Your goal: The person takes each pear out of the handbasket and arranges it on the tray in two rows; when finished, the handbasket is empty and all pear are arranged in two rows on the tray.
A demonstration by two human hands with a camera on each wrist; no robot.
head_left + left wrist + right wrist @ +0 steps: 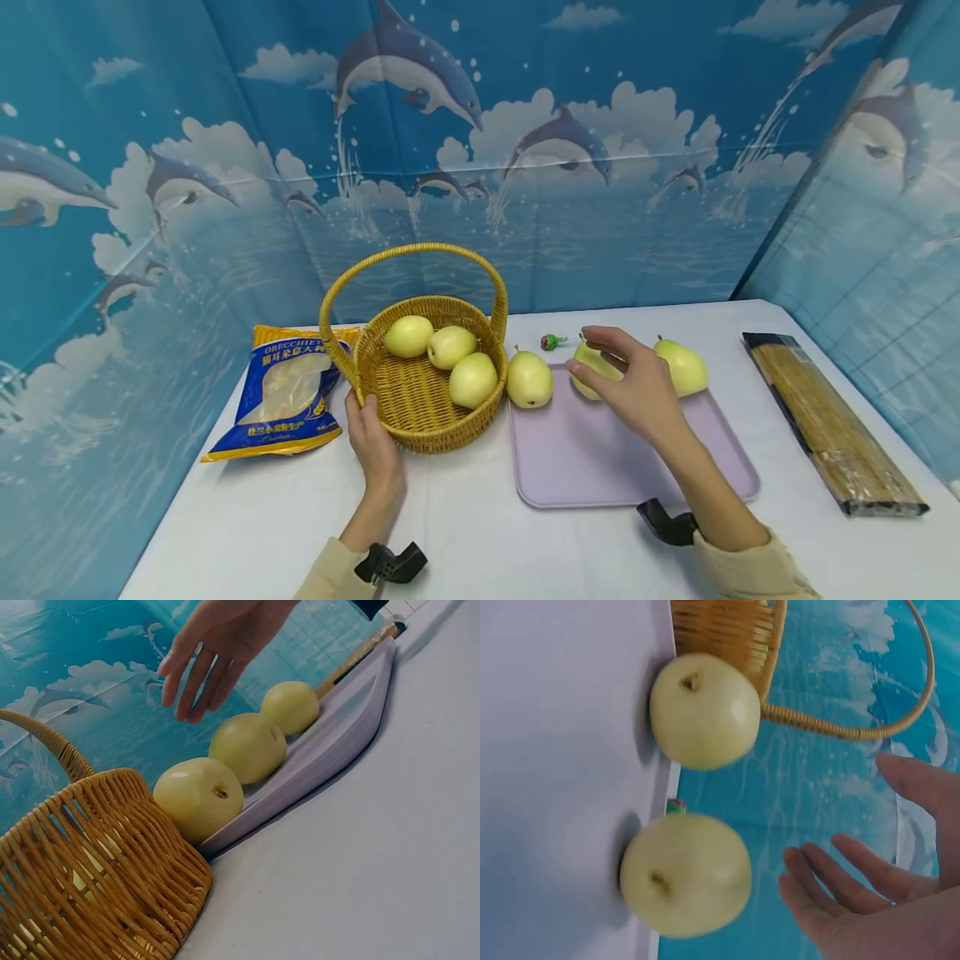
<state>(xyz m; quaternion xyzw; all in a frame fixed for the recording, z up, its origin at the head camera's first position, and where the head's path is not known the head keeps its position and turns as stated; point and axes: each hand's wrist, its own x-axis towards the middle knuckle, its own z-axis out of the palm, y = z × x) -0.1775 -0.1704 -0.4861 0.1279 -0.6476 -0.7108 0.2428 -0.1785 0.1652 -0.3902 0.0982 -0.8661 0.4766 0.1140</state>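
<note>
My left hand (pixel 377 446) holds the left side of a yellow wicker basket (pixel 416 437), its thumb near the rim. The basket's tall handle stands upright, and three yellow-green pears (pixel 472 381) lie inside. Three more pears line the back of a lilac tray (pixel 577 475): the left pear (pixel 529 383) close by the basket, the middle pear (pixel 686 877), and the right pear (pixel 686 368). Over the middle one hovers my right hand (pixel 633 383), partly hiding it in the head view. A gap between fingers and pear shows in the right wrist view, and nothing is held.
Left of the basket lies a blue and yellow bag of orecchiette pasta (pixel 288 392). A long clear pack of tan strands (pixel 832 417) lies at the right. Behind the tray is a small red and green item (pixel 552 342). A dolphin-print curtain (pixel 525 233) hangs behind the white table.
</note>
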